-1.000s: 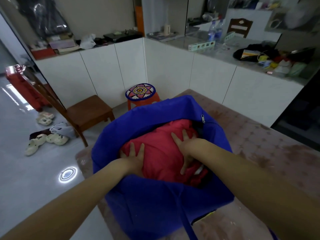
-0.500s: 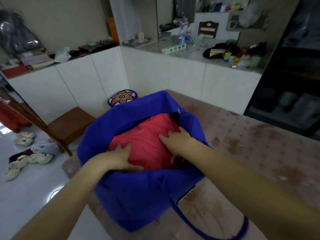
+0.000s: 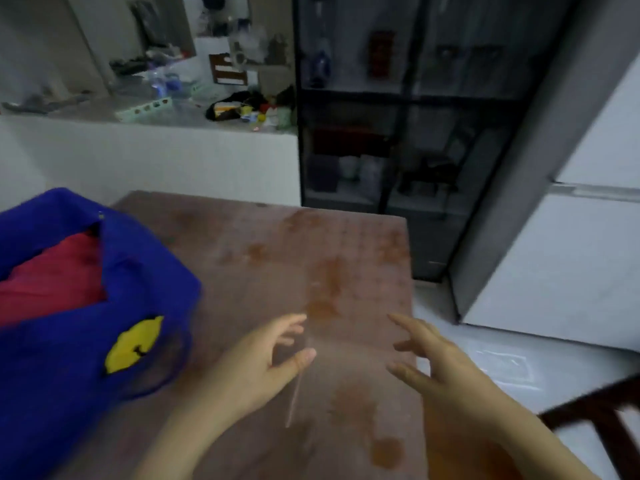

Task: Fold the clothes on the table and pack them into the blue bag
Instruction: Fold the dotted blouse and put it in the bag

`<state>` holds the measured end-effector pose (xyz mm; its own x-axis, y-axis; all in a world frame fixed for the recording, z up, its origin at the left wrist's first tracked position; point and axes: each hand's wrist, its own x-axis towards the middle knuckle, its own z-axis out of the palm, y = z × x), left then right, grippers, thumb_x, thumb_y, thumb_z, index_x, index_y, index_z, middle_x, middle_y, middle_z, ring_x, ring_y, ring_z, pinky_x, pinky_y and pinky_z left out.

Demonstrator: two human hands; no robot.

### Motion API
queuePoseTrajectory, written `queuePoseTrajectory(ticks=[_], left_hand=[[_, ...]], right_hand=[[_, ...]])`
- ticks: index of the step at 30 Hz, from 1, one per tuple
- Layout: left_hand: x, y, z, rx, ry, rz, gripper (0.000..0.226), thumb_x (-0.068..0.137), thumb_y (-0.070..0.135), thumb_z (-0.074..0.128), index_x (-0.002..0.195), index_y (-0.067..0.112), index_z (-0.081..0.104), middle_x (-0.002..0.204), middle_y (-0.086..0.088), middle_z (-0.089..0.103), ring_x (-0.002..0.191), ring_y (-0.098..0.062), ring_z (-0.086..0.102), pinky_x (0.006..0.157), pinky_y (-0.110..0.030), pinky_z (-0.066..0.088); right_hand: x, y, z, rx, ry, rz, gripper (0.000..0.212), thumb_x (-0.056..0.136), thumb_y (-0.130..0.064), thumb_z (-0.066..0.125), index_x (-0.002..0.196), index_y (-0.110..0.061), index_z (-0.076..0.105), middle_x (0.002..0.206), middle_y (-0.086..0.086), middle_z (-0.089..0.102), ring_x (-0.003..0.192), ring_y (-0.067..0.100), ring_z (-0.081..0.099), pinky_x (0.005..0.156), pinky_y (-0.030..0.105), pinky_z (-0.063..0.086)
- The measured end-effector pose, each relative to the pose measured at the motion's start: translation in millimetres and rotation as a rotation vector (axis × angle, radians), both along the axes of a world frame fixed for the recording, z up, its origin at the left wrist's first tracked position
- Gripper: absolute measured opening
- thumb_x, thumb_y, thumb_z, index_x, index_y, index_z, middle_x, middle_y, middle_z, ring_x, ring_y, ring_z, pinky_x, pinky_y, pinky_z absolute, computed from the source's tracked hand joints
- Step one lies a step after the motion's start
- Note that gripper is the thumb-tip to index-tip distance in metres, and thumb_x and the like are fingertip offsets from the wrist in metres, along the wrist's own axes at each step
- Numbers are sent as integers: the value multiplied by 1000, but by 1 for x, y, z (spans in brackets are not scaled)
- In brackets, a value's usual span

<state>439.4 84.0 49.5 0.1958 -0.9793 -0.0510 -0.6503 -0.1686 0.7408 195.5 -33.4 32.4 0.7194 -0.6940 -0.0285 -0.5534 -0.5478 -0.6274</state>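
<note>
The blue bag [image 3: 86, 358] lay to the left of both grips. Its open mouth faced up and ran away from us, with the red garment [image 3: 52, 278] packed inside. Our left grip [image 3: 263, 355] was the nearer, close to the bag's wall with the yellow patch [image 3: 133, 344] but not touching it. Our right grip [image 3: 433, 355] hung farther right, near the right edge of the worktop [image 3: 311, 244]. Both were open, fingers spread and loosely bent, palms turned toward each other, holding nothing (the frame was blurred, so finer detail escaped us). We judged that any reach back to the bag would go leftward, left grip first, and nothing stood in that path. Beyond the worktop stood a cluttered counter [image 3: 104, 140], a dark glass cabinet [image 3: 398, 133] and a white fridge [image 3: 571, 254], with a chair [image 3: 595, 410] at lower right.
</note>
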Motion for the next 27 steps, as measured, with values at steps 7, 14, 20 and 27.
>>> queuePoseTrajectory(ticks=[7,14,20,27], left_hand=[[-245,-90,-54,159,102,-337,76,68,76,53,131,35,46,110,28,54,96,14,56,88,-18,48],[-421,-138,-41,202,6,-623,49,89,47,55,135,36,42,123,15,54,101,-1,56,84,-17,49],[-496,-159,-33,166,-23,-754,48,91,42,54,136,30,43,123,8,56,97,-2,57,85,-20,50],[-556,-167,-50,147,-86,-853,56,89,44,55,140,33,36,134,7,49,106,-8,56,92,-33,51]], right_hand=[[-276,-2,-37,114,149,-383,65,87,-53,55,143,-44,22,138,-17,37,117,0,51,96,24,45],[-444,12,-32,109,157,-743,57,87,-43,59,139,-39,34,141,-10,38,115,4,49,91,24,46],[-524,28,-46,35,27,-1112,45,87,-33,63,129,-23,52,126,-2,57,107,13,58,85,29,46],[-562,40,-124,518,-68,-1357,56,88,-57,48,123,-15,55,116,11,65,99,25,64,93,47,48]])
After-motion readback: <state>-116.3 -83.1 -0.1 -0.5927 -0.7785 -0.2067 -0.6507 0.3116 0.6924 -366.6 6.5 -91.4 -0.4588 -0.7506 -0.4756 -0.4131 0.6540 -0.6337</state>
